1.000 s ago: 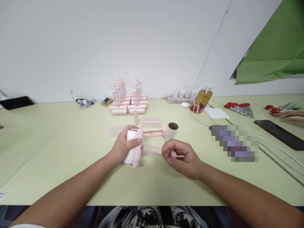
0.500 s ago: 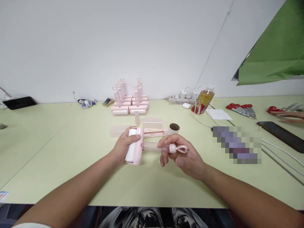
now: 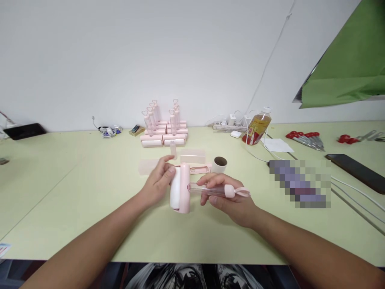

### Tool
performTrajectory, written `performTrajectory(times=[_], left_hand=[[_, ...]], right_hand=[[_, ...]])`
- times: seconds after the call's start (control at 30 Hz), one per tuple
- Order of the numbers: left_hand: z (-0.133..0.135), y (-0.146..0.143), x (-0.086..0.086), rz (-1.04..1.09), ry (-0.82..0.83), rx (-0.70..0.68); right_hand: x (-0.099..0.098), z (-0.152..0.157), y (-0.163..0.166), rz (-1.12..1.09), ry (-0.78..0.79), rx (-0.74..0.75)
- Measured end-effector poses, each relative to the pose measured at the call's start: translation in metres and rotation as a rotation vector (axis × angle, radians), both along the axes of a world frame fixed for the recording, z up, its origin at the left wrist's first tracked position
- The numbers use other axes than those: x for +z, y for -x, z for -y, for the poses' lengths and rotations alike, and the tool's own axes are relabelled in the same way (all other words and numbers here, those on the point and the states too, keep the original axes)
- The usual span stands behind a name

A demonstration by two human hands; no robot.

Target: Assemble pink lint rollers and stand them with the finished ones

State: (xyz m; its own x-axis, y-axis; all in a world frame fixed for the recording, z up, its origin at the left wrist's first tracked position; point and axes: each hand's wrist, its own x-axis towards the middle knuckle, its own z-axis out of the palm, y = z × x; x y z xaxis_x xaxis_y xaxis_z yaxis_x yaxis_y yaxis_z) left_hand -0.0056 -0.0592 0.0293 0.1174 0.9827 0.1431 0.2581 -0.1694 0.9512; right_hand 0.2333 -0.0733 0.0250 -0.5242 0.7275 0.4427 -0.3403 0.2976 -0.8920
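Observation:
A pink lint roller [image 3: 185,188] with a white roll and a clear handle is held over the table, its head to the left and its looped end to the right. My right hand [image 3: 233,200] is closed around the handle. Beside the upper left of the white roll is my left hand [image 3: 158,180], fingers apart, with the thumb tip at the roll's edge; whether it touches cannot be made out. Just behind lie a pink frame part [image 3: 198,170], clear covers [image 3: 192,155] and a small clear tube [image 3: 173,149]. A cardboard-cored white roll [image 3: 219,165] stands by my right hand.
Several finished-looking pink lint rollers [image 3: 164,138] stand in rows at the wall. To the right are a drink bottle [image 3: 257,127], a power strip [image 3: 230,126], cables, red-handled tools [image 3: 305,138] and a dark phone [image 3: 356,172]. Another dark device [image 3: 25,131] lies far left.
The lint roller has shifted right with my right hand. My left hand has loosened from its head, the thumb now off the pink part. Another person's hand at far right has left view.

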Motion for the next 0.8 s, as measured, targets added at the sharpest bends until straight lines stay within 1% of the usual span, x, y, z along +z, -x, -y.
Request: performTrajectory(times=[0.07, 0.1, 0.17, 0.23, 0.27, 0.3, 0.37, 0.43, 0.5, 0.53, 0.6, 0.63, 0.73, 0.8], left_hand=[[-0.011, 0.016, 0.002, -0.195, -0.205, 0.119], [-0.017, 0.025, 0.003, -0.337, -0.256, 0.156], [-0.028, 0.041, 0.005, -0.624, -0.306, 0.199], [-0.036, 0.054, 0.003, -0.848, -0.263, 0.184], [-0.038, 0.058, 0.002, -0.92, -0.225, 0.162], [-0.04, 0.061, 0.0, -0.966, -0.187, 0.132], [-0.042, 0.065, -0.003, -0.992, -0.126, 0.102], [-0.041, 0.066, -0.002, -0.909, -0.084, 0.137], [-0.037, 0.064, 0.005, -0.673, -0.036, 0.175], [-0.033, 0.062, 0.01, -0.509, -0.002, 0.16], [-0.025, 0.054, 0.021, -0.196, 0.096, 0.038], [-0.021, 0.049, 0.025, -0.087, 0.144, -0.037], [-0.012, 0.035, 0.03, 0.078, 0.208, -0.193], [-0.009, 0.028, 0.027, 0.111, 0.211, -0.238]], right_hand=[[0.002, -0.001, -0.001, 0.006, -0.024, -0.023], [0.002, -0.001, -0.002, 0.015, -0.034, -0.036], [0.003, -0.001, -0.003, 0.039, -0.054, -0.057], [0.002, -0.001, -0.004, 0.06, -0.08, -0.064], [0.001, -0.001, -0.004, 0.069, -0.093, -0.062], [0.0, -0.001, -0.004, 0.078, -0.106, -0.058], [-0.001, -0.001, -0.004, 0.086, -0.13, -0.053], [-0.002, -0.001, -0.004, 0.086, -0.15, -0.056], [-0.002, 0.0, -0.004, 0.08, -0.17, -0.064], [-0.001, 0.0, -0.004, 0.071, -0.185, -0.071], [0.001, 0.001, -0.003, 0.052, -0.225, -0.091], [0.001, 0.002, -0.003, 0.043, -0.25, -0.106], [0.003, 0.004, -0.002, 0.029, -0.317, -0.16], [0.004, 0.004, -0.003, 0.03, -0.342, -0.187]])
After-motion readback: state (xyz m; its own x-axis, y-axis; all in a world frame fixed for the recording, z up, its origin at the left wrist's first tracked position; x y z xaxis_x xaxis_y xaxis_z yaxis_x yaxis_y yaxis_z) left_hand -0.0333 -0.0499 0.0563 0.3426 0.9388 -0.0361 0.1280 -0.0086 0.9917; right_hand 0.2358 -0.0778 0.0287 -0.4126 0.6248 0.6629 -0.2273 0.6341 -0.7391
